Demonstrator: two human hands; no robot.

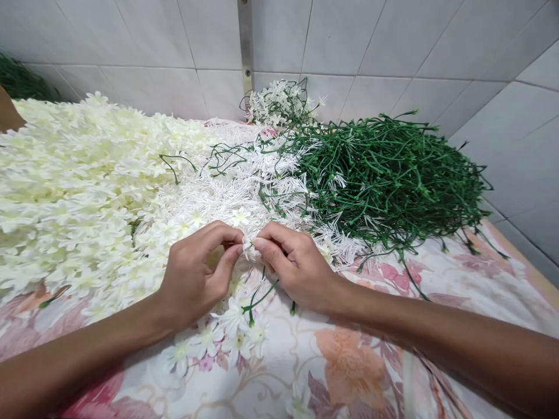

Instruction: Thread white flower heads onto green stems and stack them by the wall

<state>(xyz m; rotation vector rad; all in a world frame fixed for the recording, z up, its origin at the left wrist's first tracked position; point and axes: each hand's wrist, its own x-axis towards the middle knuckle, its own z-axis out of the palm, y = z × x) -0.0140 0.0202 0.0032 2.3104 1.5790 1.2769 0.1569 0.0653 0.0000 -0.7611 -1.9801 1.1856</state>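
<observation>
Left hand [190, 270]: grip pinching 1 flower [247, 244]. Right hand [303, 267]: grip pinching the same flower, opposite side. Flower: between the 2 grips. Blossoms [82, 180]: heap, left of grips. Stamens [222, 195]: white heap, just beyond. Stems [393, 174]: green heap, beyond, rightward. Cloth [279, 372]: floral, beneath.

Counted: two hands [190, 279] [301, 267], one blossom heap [87, 192], one white heap [218, 195], two green heaps [393, 174] [24, 78], one mixed bunch [279, 105], one metal strip [245, 43], one cloth [279, 372].
</observation>
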